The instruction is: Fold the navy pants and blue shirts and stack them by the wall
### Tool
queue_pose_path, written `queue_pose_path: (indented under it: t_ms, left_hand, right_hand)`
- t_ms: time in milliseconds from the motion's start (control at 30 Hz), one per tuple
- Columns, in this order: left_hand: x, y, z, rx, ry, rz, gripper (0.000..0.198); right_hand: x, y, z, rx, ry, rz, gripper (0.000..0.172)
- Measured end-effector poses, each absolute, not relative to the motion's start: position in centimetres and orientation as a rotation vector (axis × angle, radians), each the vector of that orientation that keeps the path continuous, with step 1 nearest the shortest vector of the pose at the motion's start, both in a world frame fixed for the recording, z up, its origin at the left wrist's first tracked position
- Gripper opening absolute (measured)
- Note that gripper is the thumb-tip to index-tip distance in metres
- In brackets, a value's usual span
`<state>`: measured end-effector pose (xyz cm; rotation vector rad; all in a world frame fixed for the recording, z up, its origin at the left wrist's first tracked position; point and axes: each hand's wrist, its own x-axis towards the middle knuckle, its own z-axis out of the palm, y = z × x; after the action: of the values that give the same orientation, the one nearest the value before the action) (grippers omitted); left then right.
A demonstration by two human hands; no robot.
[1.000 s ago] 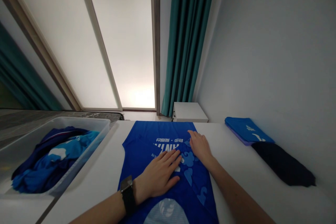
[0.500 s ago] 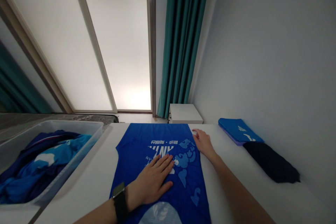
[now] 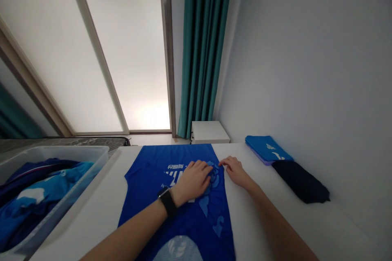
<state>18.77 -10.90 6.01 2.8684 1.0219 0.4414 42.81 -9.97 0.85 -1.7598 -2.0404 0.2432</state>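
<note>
A blue sleeveless sports shirt (image 3: 143, 195) lies spread on the white table, with white lettering, light-blue cloud-like prints and a pale round patch. My left hand (image 3: 194, 181), wearing a dark watch (image 3: 167, 202) on its wrist, rests palm down across the lettering. Its fingers are a little bent and apart, reaching toward the light-blue print; nothing shows in them. At the shirt's upper right edge is my right hand (image 3: 235, 171), fingers loosely bent and apart, with the fingertips touching the edge. The shirt's near end runs out of view.
A translucent plastic bin (image 3: 65, 210) with crumpled blue clothes (image 3: 45, 191) stands at the left. Along the wall on the right lie folded blue clothes (image 3: 266, 149) and a dark folded garment (image 3: 301, 181). Beyond the table are a white cabinet (image 3: 210, 131) and a green curtain (image 3: 205, 49).
My left hand has slid forward and right over the shirt, toward its right edge. My right hand stays beside that edge, its fingertips slightly lower along it. The view has shifted a little right.
</note>
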Motion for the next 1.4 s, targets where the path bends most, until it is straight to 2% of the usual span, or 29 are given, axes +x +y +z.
queue_pose_path:
  t_ms: [100, 300, 500, 767, 1000, 1400]
  left_hand:
    - [18.2, -7.8, 6.6, 2.71, 1.289, 0.384, 0.027]
    - [14.6, -5.9, 6.8, 2.682, 1.351, 0.275, 0.024]
    - [12.5, -7.9, 6.5, 2.748, 1.351, 0.116, 0.023]
    - [13.0, -9.1, 5.1, 2.672, 1.339, 0.143, 0.012]
    - [13.3, -9.3, 5.5, 2.616, 1.321, 0.187, 0.013]
    - [11.9, -8.1, 6.1, 2.407, 1.317, 0.34, 0.005]
  right_hand:
    - [42.4, -10.3, 1.1, -1.784, -2.044, 0.238, 0.044]
    - [41.0, -10.1, 0.8, -1.832, -2.018, 0.151, 0.014]
    - [39.8, -9.9, -0.1, -1.858, -2.021, 0.059, 0.008]
    - [39.8, -9.9, -0.5, -1.851, -2.027, 0.001, 0.008]
    - [39.9, -9.9, -0.6, -1.835, -2.017, -0.009, 0.008]
    - [39.4, -9.1, -0.4, -1.816, -1.977, 0.044, 0.02]
